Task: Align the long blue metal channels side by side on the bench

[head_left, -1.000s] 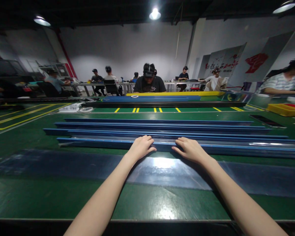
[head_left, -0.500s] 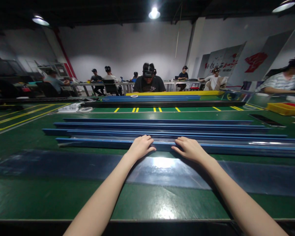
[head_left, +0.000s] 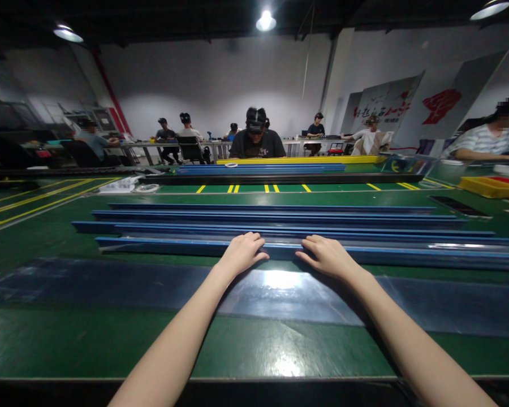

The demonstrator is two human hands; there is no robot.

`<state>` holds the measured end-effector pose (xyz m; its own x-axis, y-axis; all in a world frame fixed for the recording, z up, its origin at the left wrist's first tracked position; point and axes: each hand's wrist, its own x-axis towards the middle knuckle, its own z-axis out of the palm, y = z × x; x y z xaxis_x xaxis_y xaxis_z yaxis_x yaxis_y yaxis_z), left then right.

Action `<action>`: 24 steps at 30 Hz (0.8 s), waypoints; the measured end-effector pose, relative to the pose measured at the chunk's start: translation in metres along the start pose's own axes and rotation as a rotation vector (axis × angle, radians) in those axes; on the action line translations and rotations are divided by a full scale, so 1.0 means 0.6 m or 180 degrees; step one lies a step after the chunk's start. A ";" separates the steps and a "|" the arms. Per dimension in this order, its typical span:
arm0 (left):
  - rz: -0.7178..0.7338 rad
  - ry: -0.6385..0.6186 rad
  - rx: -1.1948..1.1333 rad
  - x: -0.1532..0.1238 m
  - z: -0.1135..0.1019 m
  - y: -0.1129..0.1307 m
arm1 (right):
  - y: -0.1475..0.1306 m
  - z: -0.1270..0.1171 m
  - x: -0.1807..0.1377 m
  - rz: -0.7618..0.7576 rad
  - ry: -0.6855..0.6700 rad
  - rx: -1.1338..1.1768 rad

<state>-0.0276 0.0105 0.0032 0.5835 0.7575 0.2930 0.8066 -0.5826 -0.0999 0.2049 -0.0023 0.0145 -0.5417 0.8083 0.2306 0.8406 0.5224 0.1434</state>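
Several long blue rails lie side by side across the green table [head_left: 68,339]. Both my hands grip the nearest blue rail [head_left: 161,246] near its middle. My left hand [head_left: 241,253] has its fingers curled over the rail's top edge and its thumb on the near side. My right hand [head_left: 326,255] holds the same rail a little to the right, fingers over the top and thumb in front. A long dark glossy strip [head_left: 89,282] lies flat on the table just in front of the rail, under my wrists.
More blue rails [head_left: 258,168] and a yellow tray [head_left: 305,161] lie on the far table, where a person in black [head_left: 258,141] sits facing me. Another yellow tray [head_left: 490,186] stands at the right near a person in a striped shirt [head_left: 487,141]. Other people sit at back tables.
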 end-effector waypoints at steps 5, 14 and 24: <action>-0.0004 0.0010 0.0023 0.001 0.000 0.001 | 0.001 0.003 -0.001 -0.0006 0.0019 -0.0005; -0.0004 0.0015 0.0031 0.000 0.001 0.000 | 0.003 0.005 0.000 -0.0007 0.0054 0.0011; -0.0005 0.0004 0.0043 0.002 0.001 0.000 | 0.002 0.004 0.000 0.0000 0.0030 -0.0013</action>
<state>-0.0269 0.0113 0.0031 0.5820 0.7580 0.2945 0.8088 -0.5773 -0.1123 0.2059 -0.0008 0.0124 -0.5416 0.8058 0.2397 0.8406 0.5212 0.1473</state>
